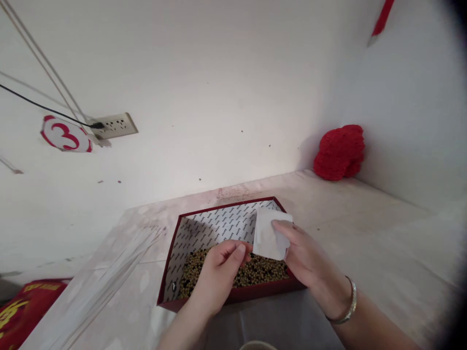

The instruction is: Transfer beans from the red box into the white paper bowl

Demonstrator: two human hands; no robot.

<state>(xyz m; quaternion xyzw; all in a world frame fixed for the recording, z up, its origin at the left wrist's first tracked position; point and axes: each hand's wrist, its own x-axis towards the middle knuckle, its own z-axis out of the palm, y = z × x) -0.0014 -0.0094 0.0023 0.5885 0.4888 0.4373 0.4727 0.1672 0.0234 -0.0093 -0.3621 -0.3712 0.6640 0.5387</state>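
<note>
A dark red box [171,253], its inside lined with white printed paper, stands on the covered table. Small round yellowish-brown and dark beads or seeds [260,272] lie across its bottom. Above the box's right side, my right hand [306,253] grips a folded white paper [272,236], thumb on the near face and fingers behind it. My left hand [224,272] is over the beads, just left of the paper. Its thumb and fingers are closed together; whatever they may pinch is too small or hidden to tell.
Long pale strips [109,277] lie on the table cover to the left. A bunched red thing [340,151] sits in the back right corner. Behind are the wall and a socket [115,125] with a black cable. A round rim [257,345] shows at the bottom edge.
</note>
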